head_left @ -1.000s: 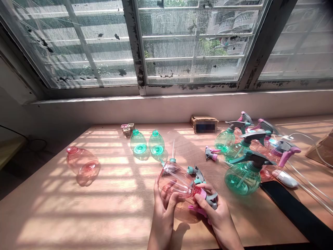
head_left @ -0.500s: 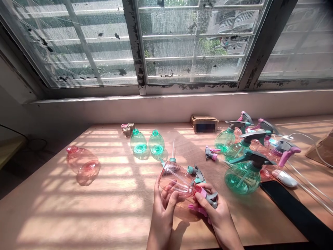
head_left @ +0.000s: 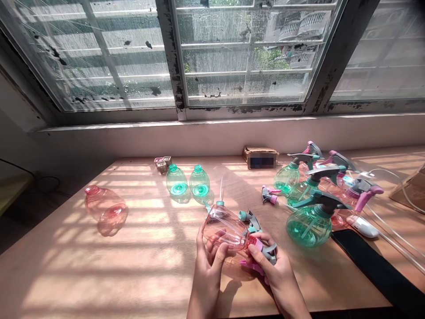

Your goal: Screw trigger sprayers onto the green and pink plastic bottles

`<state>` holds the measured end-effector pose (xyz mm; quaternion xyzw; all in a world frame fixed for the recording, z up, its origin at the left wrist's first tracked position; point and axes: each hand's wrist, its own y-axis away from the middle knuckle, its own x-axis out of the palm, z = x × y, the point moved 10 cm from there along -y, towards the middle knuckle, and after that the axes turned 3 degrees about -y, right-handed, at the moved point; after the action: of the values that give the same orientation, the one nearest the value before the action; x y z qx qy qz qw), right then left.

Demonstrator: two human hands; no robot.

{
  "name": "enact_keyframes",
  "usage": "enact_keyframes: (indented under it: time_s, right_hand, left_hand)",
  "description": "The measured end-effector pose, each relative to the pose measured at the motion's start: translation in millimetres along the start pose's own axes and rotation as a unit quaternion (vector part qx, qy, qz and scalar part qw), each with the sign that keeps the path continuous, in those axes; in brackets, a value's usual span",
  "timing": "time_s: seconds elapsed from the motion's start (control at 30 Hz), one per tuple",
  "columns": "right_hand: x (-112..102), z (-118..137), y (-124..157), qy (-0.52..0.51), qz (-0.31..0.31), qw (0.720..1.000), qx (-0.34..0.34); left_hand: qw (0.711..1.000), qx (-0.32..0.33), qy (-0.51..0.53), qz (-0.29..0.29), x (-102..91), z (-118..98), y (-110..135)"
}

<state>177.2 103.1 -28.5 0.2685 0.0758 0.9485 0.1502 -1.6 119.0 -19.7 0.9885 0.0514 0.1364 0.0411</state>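
My left hand (head_left: 209, 261) is wrapped round the body of a clear pink spray bottle (head_left: 226, 230), held on its side above the wooden table (head_left: 149, 266). My right hand (head_left: 275, 274) grips the pink and grey trigger head (head_left: 264, 254) fitted at the bottle's neck. Just behind the bottle lie a teal-collared trigger head (head_left: 249, 220) and a teal cap with a dip tube (head_left: 219, 201).
A pink bottle body (head_left: 105, 208) lies at the left. Two green bottle bodies (head_left: 187, 181) stand mid-table. Several assembled green and pink spray bottles (head_left: 315, 195) cluster at the right, with a loose pink trigger head (head_left: 268, 195), a black phone (head_left: 355, 248), a cardboard box (head_left: 260, 157) and cables.
Almost nothing differs: my hands shifted very slightly on the pink bottle and its trigger head; all else on the table stays put.
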Motion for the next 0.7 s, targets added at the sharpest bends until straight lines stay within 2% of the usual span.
enact_keyframes:
  time_s: [0.7]
  right_hand:
    - [-2.6,-1.5,-2.3,0.01,0.01,1.0,-0.008]
  left_hand:
    - [1.0,-0.004,-0.016,0.004,2.1,-2.2,3.3]
